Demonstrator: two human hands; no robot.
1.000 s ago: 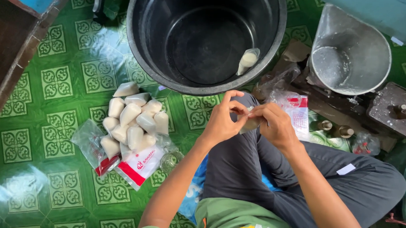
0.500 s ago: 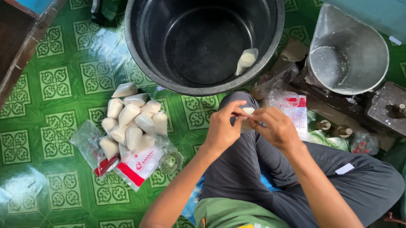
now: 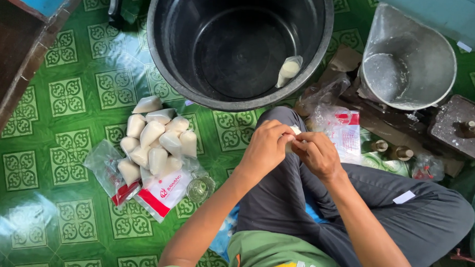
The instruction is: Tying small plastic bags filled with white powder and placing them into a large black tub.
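Your left hand [image 3: 266,147] and right hand [image 3: 317,154] met above your knee, and the fingers [image 3: 279,134] of both were closed on a small white filled packet [image 3: 294,131], of which only a sliver showed between the fingertips. Whether the neck of the packet was already twisted or knotted could not be told, because the fingers covered it. To do this step well, you needed to hold the packet's body firmly with one set of fingers and work only the free neck with the other, keeping it upright so nothing leaked. Beyond the fingers stood the large black tub [image 3: 239,46], with one finished packet [image 3: 288,71] lying on its bottom, well apart from your hands. Left of your left fingers, a pile of filled packets [image 3: 155,141] rested on flat plastic bags [image 3: 159,191] on the green patterned floor [image 3: 81,91]. Right of your right fingers lay a crumpled red and white bag [image 3: 340,129], and further beyond it stood a metal scoop pan [image 3: 408,58].
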